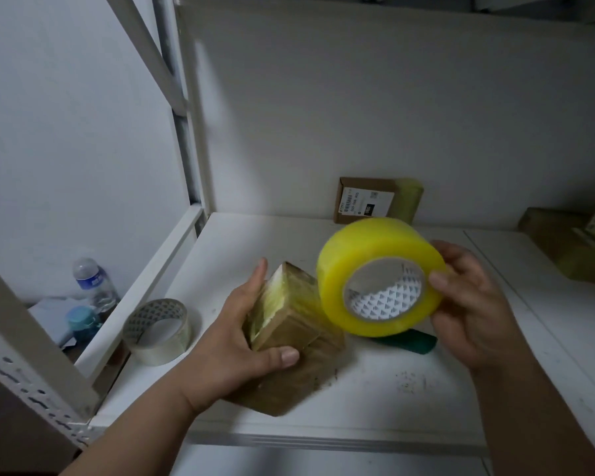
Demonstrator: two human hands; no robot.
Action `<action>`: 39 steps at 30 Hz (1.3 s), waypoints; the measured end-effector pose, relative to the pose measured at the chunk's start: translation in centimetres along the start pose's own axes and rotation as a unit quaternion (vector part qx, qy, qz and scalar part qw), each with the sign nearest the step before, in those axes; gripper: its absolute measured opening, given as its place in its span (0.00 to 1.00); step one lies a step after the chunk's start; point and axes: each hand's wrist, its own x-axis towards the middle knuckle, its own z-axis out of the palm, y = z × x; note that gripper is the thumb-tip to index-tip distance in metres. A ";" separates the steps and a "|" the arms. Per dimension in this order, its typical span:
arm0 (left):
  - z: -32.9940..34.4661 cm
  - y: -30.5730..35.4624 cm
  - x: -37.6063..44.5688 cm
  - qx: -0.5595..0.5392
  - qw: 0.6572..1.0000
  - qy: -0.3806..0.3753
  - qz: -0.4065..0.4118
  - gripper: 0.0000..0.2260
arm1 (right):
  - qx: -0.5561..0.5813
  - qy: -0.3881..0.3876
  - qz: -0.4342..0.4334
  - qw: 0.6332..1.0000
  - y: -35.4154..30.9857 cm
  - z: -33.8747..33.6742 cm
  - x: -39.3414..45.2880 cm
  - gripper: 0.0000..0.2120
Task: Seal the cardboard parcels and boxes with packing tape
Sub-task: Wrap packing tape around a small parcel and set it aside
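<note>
From the head camera, the left hand [241,341] grips a small taped cardboard parcel [296,341] on the white shelf [409,407], thumb over its near face, fingers behind. The right hand [471,304] holds a yellow tape roll [375,269] just above the parcel, fingertips hooked into its core. A nearly spent roll [157,331] lies to the left.

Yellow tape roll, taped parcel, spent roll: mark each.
yellow tape roll [361,255], head view, on its outer tape band.
taped parcel [289,329], head view, on its top face.
spent roll [182,333], head view, on its right outer wall.
</note>
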 end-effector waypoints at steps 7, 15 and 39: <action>-2.4 -0.4 -0.6 -0.027 0.995 -0.080 -0.051 0.55 | -0.084 -0.074 -0.009 0.994 0.5 6.7 1.4 0.30; -5.1 0.8 -0.8 0.058 0.992 -0.099 -0.061 0.46 | -0.211 -0.175 -0.013 0.961 1.3 10.7 1.0 0.35; -5.6 -0.2 -2.5 0.006 0.999 -0.012 -0.030 0.55 | -0.210 -0.114 0.150 0.959 5.8 0.9 -3.2 0.39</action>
